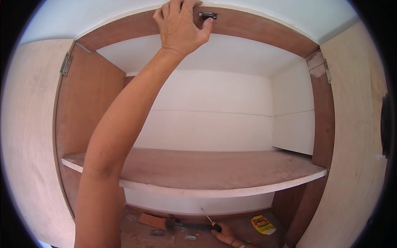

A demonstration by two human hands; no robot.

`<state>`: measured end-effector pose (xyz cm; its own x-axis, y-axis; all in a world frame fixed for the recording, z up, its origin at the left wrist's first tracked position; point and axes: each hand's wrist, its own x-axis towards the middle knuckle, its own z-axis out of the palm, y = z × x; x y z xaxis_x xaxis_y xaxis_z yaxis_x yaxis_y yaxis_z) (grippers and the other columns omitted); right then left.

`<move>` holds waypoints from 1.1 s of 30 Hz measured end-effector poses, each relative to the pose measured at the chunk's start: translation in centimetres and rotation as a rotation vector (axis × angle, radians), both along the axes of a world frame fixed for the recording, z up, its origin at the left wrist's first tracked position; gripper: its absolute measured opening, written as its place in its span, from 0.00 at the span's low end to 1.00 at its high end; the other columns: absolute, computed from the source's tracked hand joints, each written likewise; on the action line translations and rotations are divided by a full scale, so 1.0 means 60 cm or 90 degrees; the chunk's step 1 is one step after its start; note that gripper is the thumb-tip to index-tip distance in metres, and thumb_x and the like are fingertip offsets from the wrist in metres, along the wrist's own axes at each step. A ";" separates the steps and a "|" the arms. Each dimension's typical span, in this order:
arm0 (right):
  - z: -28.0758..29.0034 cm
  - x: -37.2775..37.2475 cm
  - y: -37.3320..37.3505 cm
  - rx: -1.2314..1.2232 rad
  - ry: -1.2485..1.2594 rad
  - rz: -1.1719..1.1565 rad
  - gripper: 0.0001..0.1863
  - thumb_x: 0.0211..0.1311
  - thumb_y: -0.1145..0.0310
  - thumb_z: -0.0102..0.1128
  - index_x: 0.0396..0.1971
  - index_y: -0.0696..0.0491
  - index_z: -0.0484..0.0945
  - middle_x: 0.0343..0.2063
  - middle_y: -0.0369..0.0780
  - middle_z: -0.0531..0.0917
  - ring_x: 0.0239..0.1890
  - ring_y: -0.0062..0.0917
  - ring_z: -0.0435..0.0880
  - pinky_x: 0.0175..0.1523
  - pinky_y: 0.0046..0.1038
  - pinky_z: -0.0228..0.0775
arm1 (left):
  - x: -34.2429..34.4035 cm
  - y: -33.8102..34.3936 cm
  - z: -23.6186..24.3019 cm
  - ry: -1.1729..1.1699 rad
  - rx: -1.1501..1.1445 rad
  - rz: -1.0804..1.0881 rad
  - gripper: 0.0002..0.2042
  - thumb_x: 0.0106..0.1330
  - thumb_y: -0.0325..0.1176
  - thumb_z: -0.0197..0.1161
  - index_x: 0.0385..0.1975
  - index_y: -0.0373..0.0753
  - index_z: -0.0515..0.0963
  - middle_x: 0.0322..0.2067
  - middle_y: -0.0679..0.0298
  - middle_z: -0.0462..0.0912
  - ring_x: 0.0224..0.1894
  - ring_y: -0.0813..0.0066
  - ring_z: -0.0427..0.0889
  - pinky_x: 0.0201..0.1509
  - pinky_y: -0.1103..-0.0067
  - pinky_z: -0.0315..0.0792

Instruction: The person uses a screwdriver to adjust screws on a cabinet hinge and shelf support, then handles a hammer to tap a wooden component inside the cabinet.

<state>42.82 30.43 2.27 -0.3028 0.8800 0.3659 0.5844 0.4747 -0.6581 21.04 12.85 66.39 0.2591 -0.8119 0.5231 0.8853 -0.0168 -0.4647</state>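
Observation:
High on the cabinet frame, my left hand (182, 29) has its fingers hooked over the upper edge of the brown top rail (256, 31). Its thumb presses at the lower side of a small dark door catch (208, 15) on the rail's front face. Down on the cabinet floor, my right hand (225, 234) is closed around the dark and orange handle of a screwdriver (206, 214), whose shaft points up and to the left. A hammer (190, 226) lies beside that hand, its handle end close to the fingers.
A brown middle shelf (215, 169) with a pale front edge spans the cabinet. Pale doors (33, 124) stand swung out on both sides on metal hinges (65, 64). Below lie a yellow packet (263, 225), a wood piece (151, 221) and small metal parts (190, 237).

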 end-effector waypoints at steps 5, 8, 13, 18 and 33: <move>0.000 -0.003 0.001 0.012 0.018 -0.009 0.26 0.60 0.49 0.68 0.48 0.55 0.82 0.41 0.51 0.87 0.47 0.48 0.85 0.53 0.41 0.76 | 0.000 0.004 0.005 -0.001 0.003 -0.017 0.23 0.56 0.39 0.73 0.49 0.39 0.76 0.48 0.55 0.74 0.57 0.58 0.68 0.63 0.58 0.54; -0.005 -0.003 0.005 -0.009 0.028 -0.005 0.26 0.60 0.49 0.68 0.48 0.55 0.82 0.40 0.51 0.87 0.47 0.48 0.85 0.52 0.41 0.76 | -0.003 0.006 0.004 0.010 -0.001 -0.016 0.23 0.56 0.40 0.73 0.49 0.39 0.76 0.48 0.55 0.74 0.56 0.58 0.69 0.63 0.58 0.54; -0.018 -0.001 0.018 -0.005 0.024 0.008 0.26 0.60 0.49 0.68 0.48 0.55 0.82 0.40 0.51 0.87 0.46 0.48 0.85 0.52 0.40 0.76 | -0.002 0.000 0.004 0.015 -0.009 -0.015 0.22 0.57 0.40 0.74 0.49 0.39 0.76 0.48 0.56 0.74 0.56 0.57 0.69 0.63 0.58 0.55; -0.001 -0.004 -0.002 0.013 0.017 0.009 0.26 0.60 0.49 0.68 0.49 0.55 0.82 0.40 0.51 0.86 0.47 0.48 0.85 0.52 0.40 0.76 | 0.000 0.004 -0.001 0.028 -0.004 -0.021 0.20 0.57 0.38 0.74 0.47 0.42 0.78 0.48 0.55 0.74 0.56 0.57 0.69 0.62 0.57 0.55; 0.055 -0.012 -0.048 -0.051 0.032 0.032 0.29 0.66 0.57 0.66 0.62 0.57 0.75 0.57 0.52 0.81 0.62 0.45 0.78 0.67 0.39 0.69 | -0.024 0.005 0.030 0.152 0.077 0.053 0.08 0.57 0.38 0.77 0.34 0.46 0.88 0.42 0.55 0.78 0.50 0.60 0.74 0.56 0.61 0.62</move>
